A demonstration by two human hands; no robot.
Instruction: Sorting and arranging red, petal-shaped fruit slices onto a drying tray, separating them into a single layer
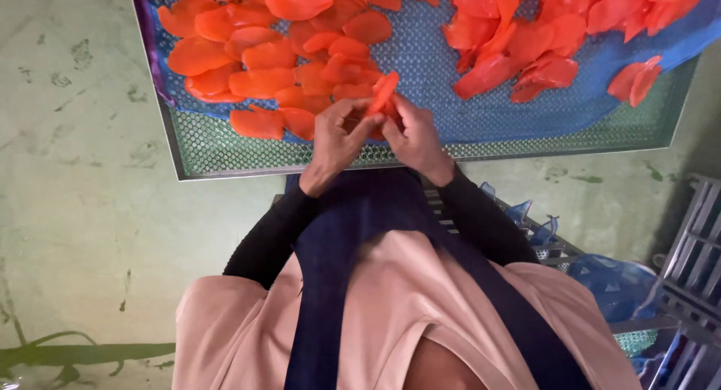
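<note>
Orange slice [383, 94], thin and curled, stands pinched between both hands just above the near edge of a metal mesh tray [225, 153]. Left hand [338, 138] has its fingers curled closed on the lower part of the slice, thumb pressed toward the fingertips; right hand [415, 134] closes on it from the other side, so the two hands touch each other around the piece. Both arms wear black sleeves [270, 236], and a dark blue scarf [360, 232] hangs down over a pale pink garment [248, 322]. Below and to the left lies a worn, green-stained concrete floor [82, 187]. The tray is lined with blue netting [466, 112], which covers most of the mesh and leaves a green-looking strip bare along the near rim. On the netting lie two heaps of orange slices [263, 67], overlapping flat at the left and more loosely piled at the right, with a bare blue gap between them. At the lower right stand grey slatted racks [691, 270] with more blue netting bunched beside them.
</note>
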